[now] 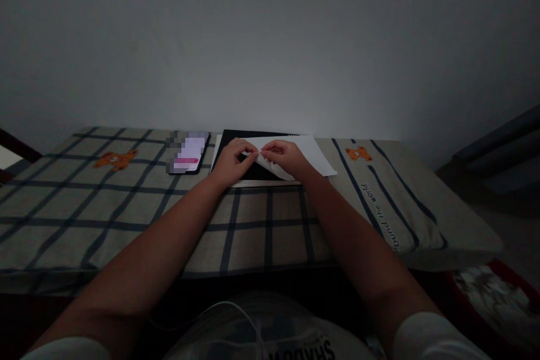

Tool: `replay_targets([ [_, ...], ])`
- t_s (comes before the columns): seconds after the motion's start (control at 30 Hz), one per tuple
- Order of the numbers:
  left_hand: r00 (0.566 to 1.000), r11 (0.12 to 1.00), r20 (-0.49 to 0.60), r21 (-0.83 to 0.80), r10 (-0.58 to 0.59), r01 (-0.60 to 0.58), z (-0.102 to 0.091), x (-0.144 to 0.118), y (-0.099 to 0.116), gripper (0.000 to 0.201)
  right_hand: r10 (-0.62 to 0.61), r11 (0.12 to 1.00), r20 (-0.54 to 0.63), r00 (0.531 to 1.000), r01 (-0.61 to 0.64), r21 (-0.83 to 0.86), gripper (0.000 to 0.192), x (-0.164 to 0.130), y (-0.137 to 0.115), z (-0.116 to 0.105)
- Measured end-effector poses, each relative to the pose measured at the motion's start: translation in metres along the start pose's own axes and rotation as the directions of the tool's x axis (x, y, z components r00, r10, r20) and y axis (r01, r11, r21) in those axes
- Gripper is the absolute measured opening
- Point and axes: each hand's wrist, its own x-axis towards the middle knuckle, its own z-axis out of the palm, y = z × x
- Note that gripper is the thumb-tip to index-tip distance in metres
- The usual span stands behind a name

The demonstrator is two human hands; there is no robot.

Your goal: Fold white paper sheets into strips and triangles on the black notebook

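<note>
A white sheet of paper (316,154) lies partly over a flat black item (258,173), perhaps a folder or notebook, on the table. The sheet's left part is curled up off the black surface. My left hand (234,162) is closed in a pinch at the left edge of the paper. Close beside it, my right hand (283,155) pinches the same curled part, with the thumb and fingertips together. The two sets of fingertips are almost touching. Fine detail between them is too small to make out.
A phone (190,152) with a lit screen lies left of the black item. Checked cloth with bear prints covers the table (270,219). A plain wall (270,45) stands right behind it. A white cable (236,306) hangs near my body. Something red (498,292) sits low at right.
</note>
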Motion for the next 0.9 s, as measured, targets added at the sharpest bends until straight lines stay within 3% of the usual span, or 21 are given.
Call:
replay_targets([
  [0.6,0.999,0.999,0.039,-0.054,-0.008,0.01,-0.0008,0.0001,0.0021,0.015,-0.056,0.998,0.061,0.997,0.056,0.005,0.018,-0.0031,-0.0024,0.0012],
  [0.9,0.999,0.996,0.054,-0.085,0.0,0.005,-0.0016,0.0002,0.0008,0.016,-0.028,0.999,0.087,0.996,0.025,0.035,0.022,-0.0033,-0.0014,0.0018],
])
